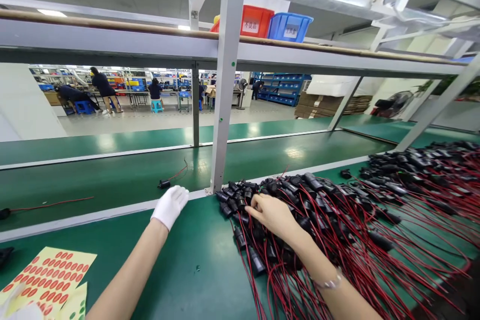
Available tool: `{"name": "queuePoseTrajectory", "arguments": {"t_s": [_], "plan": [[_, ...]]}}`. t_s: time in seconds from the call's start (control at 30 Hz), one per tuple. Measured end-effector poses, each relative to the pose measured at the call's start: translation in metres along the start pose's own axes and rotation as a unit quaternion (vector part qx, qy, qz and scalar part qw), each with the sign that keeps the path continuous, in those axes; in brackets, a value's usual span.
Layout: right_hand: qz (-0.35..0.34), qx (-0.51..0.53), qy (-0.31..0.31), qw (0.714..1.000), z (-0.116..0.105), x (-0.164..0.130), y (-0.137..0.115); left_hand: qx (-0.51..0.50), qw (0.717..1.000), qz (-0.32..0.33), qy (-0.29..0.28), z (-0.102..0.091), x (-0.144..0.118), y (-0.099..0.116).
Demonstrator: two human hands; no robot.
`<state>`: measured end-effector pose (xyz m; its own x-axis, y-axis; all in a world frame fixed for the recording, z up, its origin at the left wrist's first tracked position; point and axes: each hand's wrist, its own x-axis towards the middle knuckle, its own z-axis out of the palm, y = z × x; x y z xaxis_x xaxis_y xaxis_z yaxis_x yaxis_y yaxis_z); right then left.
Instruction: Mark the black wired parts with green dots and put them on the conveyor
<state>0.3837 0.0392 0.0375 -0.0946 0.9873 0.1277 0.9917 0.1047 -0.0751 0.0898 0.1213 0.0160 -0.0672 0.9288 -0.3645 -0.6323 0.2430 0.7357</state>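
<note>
Your gloved left hand (169, 206) stretches forward at frame centre, fingers loosely open, resting on the green worktop (195, 265). Your bare right hand (273, 215) reaches into the pile of black connectors with red wires (337, 230) at right, fingers pinching one. The red bin (257, 21) label at top is too small to read.
</note>
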Motion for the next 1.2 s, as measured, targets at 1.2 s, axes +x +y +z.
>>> {"name": "queuePoseTrajectory", "arguments": {"t_s": [1.2], "plan": [[-0.35,0.126,0.295,0.88,-0.066,-0.138,-0.078,0.324,0.913,0.057,-0.244,0.027,-0.232,-0.035]]}}
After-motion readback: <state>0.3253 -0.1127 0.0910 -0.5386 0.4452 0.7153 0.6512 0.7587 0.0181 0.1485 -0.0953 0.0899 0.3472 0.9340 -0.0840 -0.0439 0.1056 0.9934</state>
